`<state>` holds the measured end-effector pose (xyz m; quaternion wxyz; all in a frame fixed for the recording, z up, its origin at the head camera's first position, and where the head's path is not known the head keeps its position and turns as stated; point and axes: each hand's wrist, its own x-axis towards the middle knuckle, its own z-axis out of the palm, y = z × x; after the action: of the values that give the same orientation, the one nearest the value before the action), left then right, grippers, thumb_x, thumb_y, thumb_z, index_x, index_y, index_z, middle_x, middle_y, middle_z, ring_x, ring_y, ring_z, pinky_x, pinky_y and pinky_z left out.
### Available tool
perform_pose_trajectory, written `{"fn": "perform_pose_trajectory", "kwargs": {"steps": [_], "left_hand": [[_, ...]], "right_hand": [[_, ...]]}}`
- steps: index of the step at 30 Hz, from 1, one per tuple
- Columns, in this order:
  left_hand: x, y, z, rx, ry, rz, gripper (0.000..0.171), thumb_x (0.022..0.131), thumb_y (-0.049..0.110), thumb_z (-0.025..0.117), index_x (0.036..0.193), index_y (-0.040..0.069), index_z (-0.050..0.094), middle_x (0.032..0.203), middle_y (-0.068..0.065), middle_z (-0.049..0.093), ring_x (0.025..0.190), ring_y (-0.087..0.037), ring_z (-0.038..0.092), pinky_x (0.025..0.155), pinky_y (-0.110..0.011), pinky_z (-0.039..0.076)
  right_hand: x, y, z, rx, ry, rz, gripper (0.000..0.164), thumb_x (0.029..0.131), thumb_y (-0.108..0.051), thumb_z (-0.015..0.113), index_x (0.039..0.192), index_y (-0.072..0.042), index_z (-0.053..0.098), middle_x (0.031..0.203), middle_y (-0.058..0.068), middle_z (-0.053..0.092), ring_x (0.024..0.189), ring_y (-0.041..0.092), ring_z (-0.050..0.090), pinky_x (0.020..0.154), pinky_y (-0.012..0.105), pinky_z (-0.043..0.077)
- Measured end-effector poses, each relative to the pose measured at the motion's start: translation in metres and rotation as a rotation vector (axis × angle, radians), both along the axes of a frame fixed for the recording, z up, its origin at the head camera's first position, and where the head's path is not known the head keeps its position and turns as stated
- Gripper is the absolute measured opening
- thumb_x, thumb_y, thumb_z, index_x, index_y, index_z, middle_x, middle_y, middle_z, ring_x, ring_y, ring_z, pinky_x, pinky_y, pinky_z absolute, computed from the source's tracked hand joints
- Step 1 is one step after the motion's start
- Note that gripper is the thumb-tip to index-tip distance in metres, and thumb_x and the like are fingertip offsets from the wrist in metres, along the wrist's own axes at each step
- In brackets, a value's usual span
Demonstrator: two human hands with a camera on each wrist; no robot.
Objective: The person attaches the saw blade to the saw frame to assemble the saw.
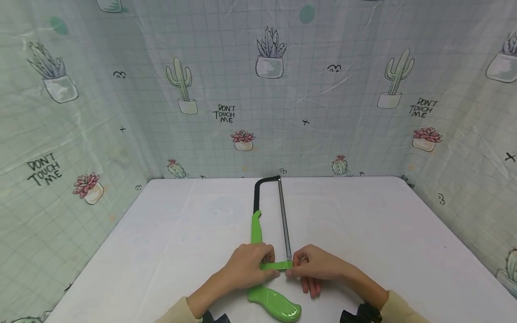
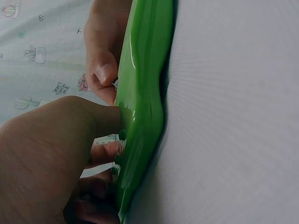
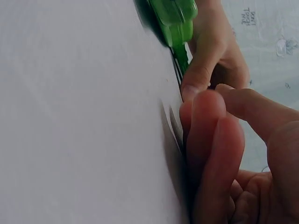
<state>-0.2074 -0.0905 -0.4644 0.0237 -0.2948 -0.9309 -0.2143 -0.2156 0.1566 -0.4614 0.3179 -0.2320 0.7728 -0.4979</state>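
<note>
A hacksaw [image 1: 274, 304] lies flat on the white table, its green handle toward me and its black frame [image 1: 257, 193] pointing away. Its thin grey blade [image 1: 284, 217] runs along the right side, down to a short green crossbar [image 1: 276, 265]. My left hand [image 1: 248, 268] grips that crossbar, thumb on the near side and fingers on the far side. With thumb and forefinger, my right hand [image 1: 321, 264] pinches at the crossbar's right end, by the blade's near end; its fingertips hide the detail there. The glossy green body [image 2: 147, 88] fills the middle of the left wrist view.
The white table [image 1: 181, 237] spreads out on both sides of the saw. A cloth [image 1: 307, 112] printed with cacti and potted plants stands behind the table and along both sides. Dark wrist-camera straps [image 1: 361, 314] show at the lower edge.
</note>
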Motion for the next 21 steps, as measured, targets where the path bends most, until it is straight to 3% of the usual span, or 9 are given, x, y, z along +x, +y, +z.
{"fn": "perform_pose_trajectory", "kwargs": {"steps": [5, 21], "left_hand": [[0.001, 0.0015, 0.0011, -0.002, 0.003, -0.006, 0.026, 0.083, 0.048, 0.08, 0.088, 0.026, 0.066, 0.072, 0.019, 0.053, 0.061, 0.001, 0.045, 0.06, -0.02, 0.036], [0.0028, 0.0009, 0.0016, -0.013, 0.01, 0.006, 0.027, 0.083, 0.049, 0.08, 0.087, 0.027, 0.065, 0.073, 0.02, 0.054, 0.062, 0.001, 0.046, 0.061, -0.021, 0.036]], "right_hand": [[0.005, -0.0026, 0.0001, 0.026, 0.03, -0.052, 0.029, 0.092, -0.03, 0.074, 0.083, -0.007, 0.059, 0.053, 0.001, 0.065, 0.039, 0.007, 0.058, 0.039, 0.022, 0.047], [0.0079, -0.0053, -0.0007, 0.021, 0.044, -0.084, 0.021, 0.091, -0.023, 0.069, 0.078, -0.01, 0.058, 0.051, -0.001, 0.061, 0.039, 0.008, 0.058, 0.039, 0.022, 0.046]]}}
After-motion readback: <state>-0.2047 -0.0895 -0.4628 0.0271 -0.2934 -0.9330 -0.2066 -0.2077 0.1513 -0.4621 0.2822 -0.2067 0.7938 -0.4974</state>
